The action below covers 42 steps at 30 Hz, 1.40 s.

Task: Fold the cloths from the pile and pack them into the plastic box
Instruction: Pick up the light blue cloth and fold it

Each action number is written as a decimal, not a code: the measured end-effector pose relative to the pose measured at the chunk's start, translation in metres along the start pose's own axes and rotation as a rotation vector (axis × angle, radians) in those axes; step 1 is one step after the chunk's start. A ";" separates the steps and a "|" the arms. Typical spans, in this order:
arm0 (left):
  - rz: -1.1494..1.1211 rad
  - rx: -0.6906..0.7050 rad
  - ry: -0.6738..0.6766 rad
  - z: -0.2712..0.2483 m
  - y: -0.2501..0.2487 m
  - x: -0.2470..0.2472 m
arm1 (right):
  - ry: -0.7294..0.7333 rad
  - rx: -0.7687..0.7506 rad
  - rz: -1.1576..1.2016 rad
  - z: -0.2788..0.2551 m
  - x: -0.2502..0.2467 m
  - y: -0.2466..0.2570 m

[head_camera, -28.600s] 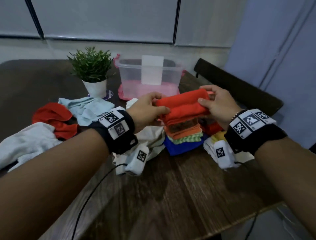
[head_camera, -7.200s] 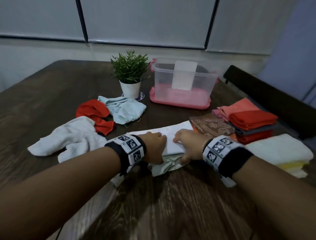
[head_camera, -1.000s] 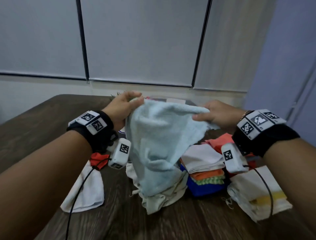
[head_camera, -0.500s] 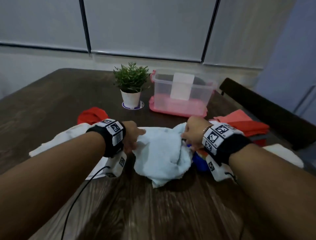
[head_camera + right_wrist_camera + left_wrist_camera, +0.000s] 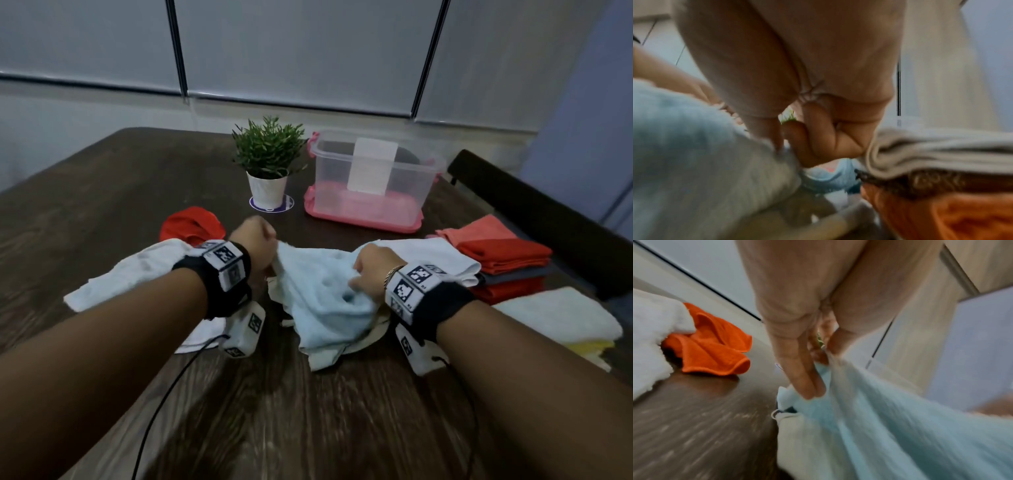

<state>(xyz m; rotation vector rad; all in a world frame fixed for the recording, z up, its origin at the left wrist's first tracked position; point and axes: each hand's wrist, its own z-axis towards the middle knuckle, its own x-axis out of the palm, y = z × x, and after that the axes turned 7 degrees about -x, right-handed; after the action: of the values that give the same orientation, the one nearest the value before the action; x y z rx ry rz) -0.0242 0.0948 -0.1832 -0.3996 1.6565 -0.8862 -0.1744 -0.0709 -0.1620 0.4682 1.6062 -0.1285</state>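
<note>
Pale blue terry cloth (image 5: 322,301), soft and rumpled, is what the person is working on right now, bunched on the dark wooden worktop (image 5: 308,411) near the front, partly on top of a cream cloth (image 5: 329,356). The left hand (image 5: 255,240) pinches its far left edge between thumb and fingers, and the right hand (image 5: 370,270) has its fingers curled into the right side of it, so both hands are clamped on the same cloth, a little apart.

The clear plastic box with the pink base (image 5: 370,181) sits at the far side, right of the small potted plant (image 5: 269,161), and looks like it has no cloths in it yet. Folded orange and red cloths (image 5: 496,253) are stacked at the right, with a white folded one (image 5: 428,253) beside them. Still loose on the left: a white towel (image 5: 137,270) and a crumpled orange-red cloth (image 5: 191,224).

What could go wrong: that blue cloth is lying on another one, so pulling it flat might drag the cream cloth along and mess up the fold. The right hand is also just beside the folded stack, so a wide sweep could knock it. Wrist views are blurry, so the exact grip is hard to judge.
</note>
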 end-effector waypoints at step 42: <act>-0.857 -0.145 0.434 0.000 -0.033 -0.075 | -0.483 0.011 1.220 -0.001 -0.097 0.006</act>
<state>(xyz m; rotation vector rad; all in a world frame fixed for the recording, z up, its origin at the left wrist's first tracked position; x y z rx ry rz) -0.0089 0.1239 -0.1078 -1.1310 1.9669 -1.5622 -0.1709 -0.0860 -0.0658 1.2356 0.6547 0.6272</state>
